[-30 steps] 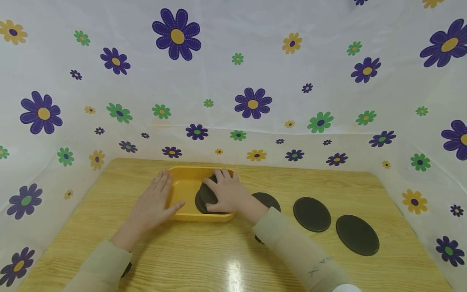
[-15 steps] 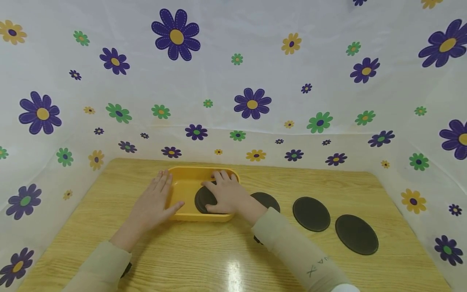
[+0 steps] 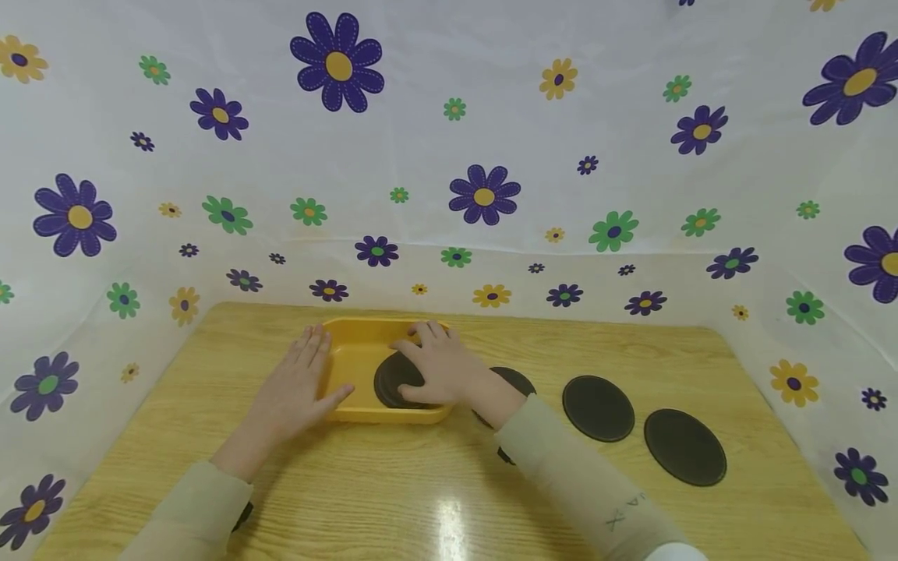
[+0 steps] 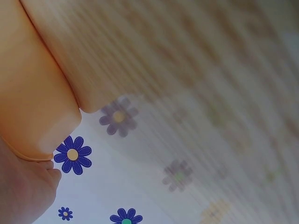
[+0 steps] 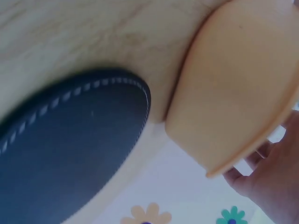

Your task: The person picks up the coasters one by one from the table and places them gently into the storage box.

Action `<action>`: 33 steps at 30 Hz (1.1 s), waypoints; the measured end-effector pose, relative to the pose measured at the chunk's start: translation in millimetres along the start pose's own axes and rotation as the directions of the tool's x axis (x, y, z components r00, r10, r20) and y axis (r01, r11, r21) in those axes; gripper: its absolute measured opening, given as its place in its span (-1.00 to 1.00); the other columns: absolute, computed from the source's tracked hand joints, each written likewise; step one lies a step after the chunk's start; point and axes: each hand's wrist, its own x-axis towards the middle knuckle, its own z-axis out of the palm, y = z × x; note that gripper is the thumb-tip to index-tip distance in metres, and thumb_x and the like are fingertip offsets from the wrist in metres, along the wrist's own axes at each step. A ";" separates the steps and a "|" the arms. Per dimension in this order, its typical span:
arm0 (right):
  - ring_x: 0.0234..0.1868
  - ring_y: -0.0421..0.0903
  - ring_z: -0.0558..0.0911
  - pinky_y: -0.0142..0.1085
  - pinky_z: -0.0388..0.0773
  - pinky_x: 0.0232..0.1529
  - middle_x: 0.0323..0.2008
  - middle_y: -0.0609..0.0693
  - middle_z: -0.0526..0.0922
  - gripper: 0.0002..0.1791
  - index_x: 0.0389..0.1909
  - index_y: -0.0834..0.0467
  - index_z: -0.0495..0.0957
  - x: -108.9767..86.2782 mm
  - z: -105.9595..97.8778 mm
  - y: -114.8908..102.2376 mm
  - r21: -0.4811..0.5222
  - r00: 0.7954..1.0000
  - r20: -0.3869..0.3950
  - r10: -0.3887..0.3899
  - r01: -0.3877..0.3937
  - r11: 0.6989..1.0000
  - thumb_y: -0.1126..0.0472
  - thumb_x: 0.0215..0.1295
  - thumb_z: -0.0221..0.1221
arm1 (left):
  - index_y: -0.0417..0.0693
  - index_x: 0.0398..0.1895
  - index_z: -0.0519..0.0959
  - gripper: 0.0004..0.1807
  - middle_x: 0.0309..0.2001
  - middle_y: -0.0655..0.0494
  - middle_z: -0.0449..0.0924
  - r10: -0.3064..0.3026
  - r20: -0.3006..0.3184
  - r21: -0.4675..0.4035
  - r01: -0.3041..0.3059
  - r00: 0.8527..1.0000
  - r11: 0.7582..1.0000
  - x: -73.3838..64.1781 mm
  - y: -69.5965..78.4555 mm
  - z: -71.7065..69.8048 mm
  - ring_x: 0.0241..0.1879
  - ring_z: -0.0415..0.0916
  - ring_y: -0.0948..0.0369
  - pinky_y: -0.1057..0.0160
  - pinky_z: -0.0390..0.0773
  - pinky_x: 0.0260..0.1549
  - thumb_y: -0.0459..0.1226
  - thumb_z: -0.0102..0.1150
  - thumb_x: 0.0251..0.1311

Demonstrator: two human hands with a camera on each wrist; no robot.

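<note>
A yellow plastic tray lies near the back of the table. Round black coasters sit stacked in its right half, partly covered by my right hand. That hand's fingers are spread and loosely bent over the stack and the right rim, gripping nothing that I can see. My left hand rests along the tray's left end with straight fingers, the thumb reaching over the front corner. In the right wrist view a stitched black coaster lies beside the tray's outer wall.
To the right of the tray, a row of black coasters lies flat on the wooden table: one partly under the right wrist, one in the middle, one farthest right. A flower-print curtain encloses the back and sides.
The coaster tilted under my right hand a second ago now lies flat on the stack. My right hand has loosened and shifted slightly right. The left hand has stayed put.
</note>
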 end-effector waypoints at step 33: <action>0.34 0.18 0.47 0.18 0.53 0.29 0.34 0.20 0.49 -0.25 0.47 0.02 0.44 -109.9 -14.8 55.1 -0.128 0.992 -0.125 0.016 -0.032 0.991 -0.20 0.33 0.31 | -0.50 0.64 0.01 0.06 0.68 -0.43 -0.10 0.002 -0.010 -0.001 -0.002 1.000 1.000 -6.4 5.0 1.3 0.69 -0.13 -0.33 -0.24 0.00 0.68 0.22 0.02 0.51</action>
